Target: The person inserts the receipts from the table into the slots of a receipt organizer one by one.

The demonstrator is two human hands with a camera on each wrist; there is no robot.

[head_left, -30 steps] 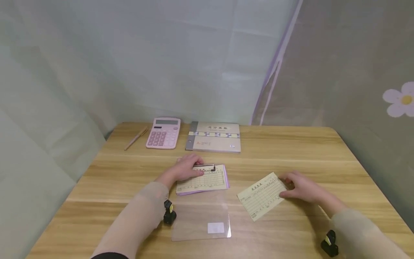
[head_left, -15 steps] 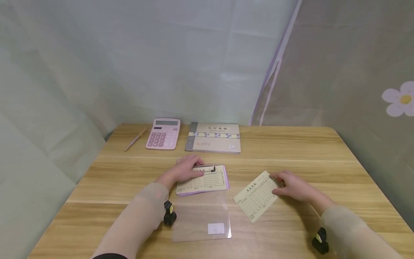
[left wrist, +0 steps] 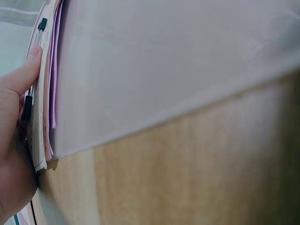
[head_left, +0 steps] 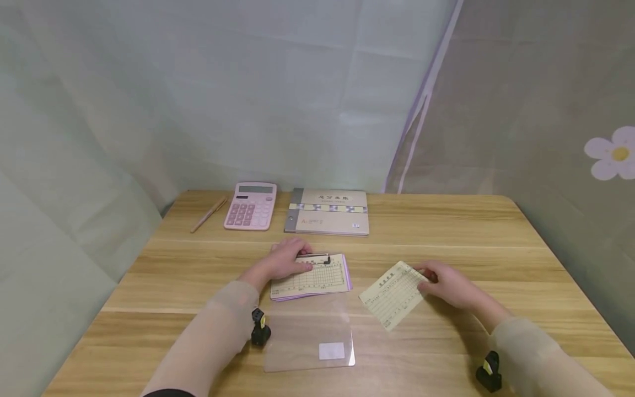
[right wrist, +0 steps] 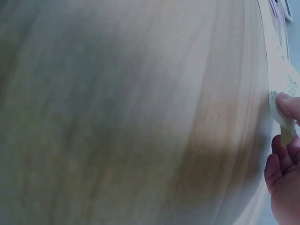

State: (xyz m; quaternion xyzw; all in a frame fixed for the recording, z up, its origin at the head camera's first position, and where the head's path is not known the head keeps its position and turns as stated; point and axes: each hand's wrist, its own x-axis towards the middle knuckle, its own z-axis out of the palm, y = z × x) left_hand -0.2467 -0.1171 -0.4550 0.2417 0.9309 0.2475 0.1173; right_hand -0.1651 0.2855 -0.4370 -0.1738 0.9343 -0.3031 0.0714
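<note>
A transparent clipboard (head_left: 307,331) lies on the wooden table in the head view. Its metal clip, with black tips, spans a stack of printed cream forms (head_left: 324,275) with purple sheets below. My left hand (head_left: 286,258) grips the clipboard's clip end, thumb on the front; its other fingers are partly hidden. In the left wrist view, that thumb (left wrist: 30,70) lies between the clip's black ends. To the right, my right hand (head_left: 448,284) pinches the corner of a single cream form (head_left: 392,295), tilted and partly raised. The right wrist view shows this form's edge bending (right wrist: 276,103) between thumb and fingers.
Toward the back of the table (head_left: 446,220) lie a pen (head_left: 208,215), a pink calculator (head_left: 251,205) and a banded account book (head_left: 327,211). Curtains (head_left: 278,99) hang behind and at the sides. A white label (head_left: 331,350) sits on the clipboard's lower part.
My right hand has shifted slightly left with the form, whose near edge now looks lifted and more tilted. The left hand and the clipboard have stayed in place.
</note>
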